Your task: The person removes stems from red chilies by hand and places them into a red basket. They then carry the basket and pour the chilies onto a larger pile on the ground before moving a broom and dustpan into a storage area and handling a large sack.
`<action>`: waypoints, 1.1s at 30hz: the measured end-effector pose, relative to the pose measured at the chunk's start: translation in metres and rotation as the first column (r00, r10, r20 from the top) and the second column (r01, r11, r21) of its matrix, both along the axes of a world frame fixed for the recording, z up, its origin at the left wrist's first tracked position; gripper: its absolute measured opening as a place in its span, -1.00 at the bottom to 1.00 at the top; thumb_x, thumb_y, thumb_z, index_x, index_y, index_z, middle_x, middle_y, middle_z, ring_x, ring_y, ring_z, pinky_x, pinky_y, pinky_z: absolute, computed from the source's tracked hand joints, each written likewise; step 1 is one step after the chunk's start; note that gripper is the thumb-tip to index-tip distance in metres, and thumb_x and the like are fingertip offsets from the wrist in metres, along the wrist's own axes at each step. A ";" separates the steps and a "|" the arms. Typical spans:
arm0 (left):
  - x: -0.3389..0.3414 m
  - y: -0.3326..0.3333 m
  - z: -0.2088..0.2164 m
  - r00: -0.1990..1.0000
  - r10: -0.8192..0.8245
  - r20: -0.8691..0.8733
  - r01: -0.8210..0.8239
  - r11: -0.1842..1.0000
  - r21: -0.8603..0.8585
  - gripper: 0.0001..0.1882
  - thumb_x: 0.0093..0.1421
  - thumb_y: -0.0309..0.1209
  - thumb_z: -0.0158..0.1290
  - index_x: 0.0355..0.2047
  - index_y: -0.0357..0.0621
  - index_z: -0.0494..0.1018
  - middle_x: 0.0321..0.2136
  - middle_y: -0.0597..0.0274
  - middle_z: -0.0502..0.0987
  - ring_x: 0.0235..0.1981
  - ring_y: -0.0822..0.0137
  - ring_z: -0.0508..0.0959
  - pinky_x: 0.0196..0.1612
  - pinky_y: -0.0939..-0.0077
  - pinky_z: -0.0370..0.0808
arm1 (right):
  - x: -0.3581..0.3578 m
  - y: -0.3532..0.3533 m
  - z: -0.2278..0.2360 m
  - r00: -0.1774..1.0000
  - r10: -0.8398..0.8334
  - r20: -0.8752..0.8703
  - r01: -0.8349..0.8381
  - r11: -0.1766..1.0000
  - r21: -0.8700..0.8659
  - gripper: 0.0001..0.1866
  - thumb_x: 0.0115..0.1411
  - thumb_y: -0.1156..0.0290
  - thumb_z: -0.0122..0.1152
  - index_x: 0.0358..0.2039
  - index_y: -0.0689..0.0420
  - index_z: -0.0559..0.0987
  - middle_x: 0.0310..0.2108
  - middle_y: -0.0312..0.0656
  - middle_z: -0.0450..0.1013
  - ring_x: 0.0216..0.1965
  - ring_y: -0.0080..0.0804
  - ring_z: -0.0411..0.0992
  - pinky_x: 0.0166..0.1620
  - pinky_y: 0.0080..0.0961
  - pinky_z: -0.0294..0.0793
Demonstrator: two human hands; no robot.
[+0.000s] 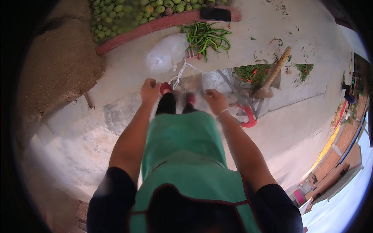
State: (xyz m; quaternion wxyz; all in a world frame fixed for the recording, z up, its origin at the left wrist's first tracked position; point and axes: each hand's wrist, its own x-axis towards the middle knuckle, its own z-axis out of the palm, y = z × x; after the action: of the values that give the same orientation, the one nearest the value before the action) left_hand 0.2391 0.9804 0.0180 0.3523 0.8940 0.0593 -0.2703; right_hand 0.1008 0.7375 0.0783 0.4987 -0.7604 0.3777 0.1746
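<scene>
Both my hands hover in front of my legs, over the concrete floor. My left hand (150, 91) is closed, thumb and fingers pinched together near a red shoe (165, 88); whatever it may hold is too small to make out. To its right, my right hand (216, 101) has its fingers curled in, and their contents are hidden too. Beyond and between them lies a white cord or strap (180, 74), tangled on the floor. Past the left hand sits a translucent white plastic bag (167, 53). A heap of long green chili peppers (208, 37) lies just right of the bag.
A folding stool with a red part (248, 116) stands beside my right hand. A broom (276, 72) leans over a dustpan of green scraps (250, 73). Farther off, a red ledge (167, 24) carries a dark phone (215, 14) and borders many green fruits (112, 13).
</scene>
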 end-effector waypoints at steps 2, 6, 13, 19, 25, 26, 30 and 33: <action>0.004 0.012 -0.020 0.998 -0.013 -0.065 0.012 1.000 -0.009 -0.72 0.02 -0.30 0.11 -0.32 -0.24 0.44 -0.45 0.13 0.54 -0.39 0.28 0.55 -0.25 0.45 0.45 | 0.024 0.007 -0.053 0.992 0.105 -0.062 -0.111 0.988 -0.103 -0.63 0.00 0.23 0.20 -0.20 0.16 0.52 -0.28 -0.02 0.46 -0.22 -0.14 0.46 -0.12 -0.37 0.42; -0.010 0.005 -0.059 0.980 0.029 -0.197 -0.035 0.999 -0.031 -0.72 0.01 -0.32 0.12 -0.32 -0.23 0.45 -0.43 0.18 0.55 -0.36 0.34 0.54 -0.23 0.48 0.44 | 0.073 0.015 -0.158 0.977 0.072 -0.200 -0.119 0.965 -0.234 -0.53 -0.04 0.13 0.24 -0.17 0.17 0.48 -0.17 0.00 0.38 -0.14 -0.09 0.42 -0.07 -0.29 0.40; 0.019 -0.034 -0.042 0.886 0.464 0.023 -0.445 0.861 -0.247 -0.51 0.02 -0.25 0.20 -0.16 -0.33 0.31 -0.41 0.25 0.47 -0.33 0.43 0.44 -0.23 0.57 0.41 | 0.135 0.040 -0.233 0.965 -0.035 -0.260 -0.075 0.912 -0.404 -0.57 -0.06 0.16 0.25 -0.26 0.19 0.45 -0.13 0.01 0.30 -0.21 0.03 0.42 -0.17 -0.20 0.45; 0.051 -0.016 -0.042 0.854 0.520 -0.003 -0.497 0.815 -0.299 -0.68 0.12 -0.32 0.10 -0.20 -0.24 0.35 -0.36 0.31 0.48 -0.26 0.49 0.42 -0.16 0.56 0.37 | 0.110 0.044 -0.195 0.987 0.011 -0.158 -0.017 0.999 -0.040 -0.78 -0.04 0.32 0.18 -0.44 0.21 0.52 -0.55 -0.04 0.50 -0.45 -0.17 0.50 -0.30 -0.38 0.45; 0.061 -0.003 -0.020 0.754 0.599 -0.271 -0.640 0.575 -0.510 -0.75 0.11 -0.40 0.07 -0.20 -0.18 0.38 -0.41 0.35 0.46 -0.33 0.53 0.42 -0.18 0.61 0.33 | 0.079 0.019 -0.065 0.969 -0.246 0.013 0.240 0.957 0.162 -0.88 0.12 0.42 0.13 -0.43 0.21 0.49 -0.62 -0.28 0.44 -0.55 -0.61 0.46 -0.46 -0.66 0.41; 0.060 0.001 -0.020 0.743 0.577 -0.339 -0.663 0.562 -0.495 -0.74 0.11 -0.40 0.07 -0.19 -0.18 0.38 -0.42 0.36 0.45 -0.35 0.53 0.42 -0.19 0.63 0.33 | 0.087 0.019 -0.044 0.932 -0.347 0.105 0.322 0.925 0.202 -0.91 0.09 0.48 0.15 -0.39 0.21 0.49 -0.58 -0.32 0.44 -0.54 -0.64 0.44 -0.46 -0.70 0.42; 0.053 0.001 -0.023 0.780 0.471 -0.412 -0.626 0.599 -0.500 -0.70 0.08 -0.39 0.10 -0.17 -0.18 0.36 -0.47 0.37 0.41 -0.42 0.54 0.38 -0.28 0.65 0.31 | 0.154 0.032 0.033 0.761 -0.340 0.552 0.285 0.940 0.186 -0.84 0.04 0.68 0.11 -0.33 0.23 0.48 -0.41 -0.27 0.43 -0.45 -0.61 0.42 -0.39 -0.70 0.44; 0.058 -0.016 -0.022 0.813 0.525 -0.251 -0.581 0.754 -0.306 -0.73 0.08 -0.39 0.12 -0.21 -0.18 0.40 -0.47 0.38 0.40 -0.45 0.55 0.35 -0.33 0.64 0.29 | 0.201 0.050 0.030 0.559 -0.230 0.797 0.237 0.965 0.112 -0.75 -0.05 0.75 0.09 -0.33 0.21 0.50 -0.38 -0.23 0.42 -0.40 -0.53 0.41 -0.37 -0.67 0.42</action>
State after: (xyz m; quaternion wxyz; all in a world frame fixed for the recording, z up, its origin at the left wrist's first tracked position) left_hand 0.2971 0.9648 -0.0038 0.5725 0.7306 0.2958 -0.2257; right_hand 0.3016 0.7873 0.1087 0.6304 -0.7021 0.2100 -0.2561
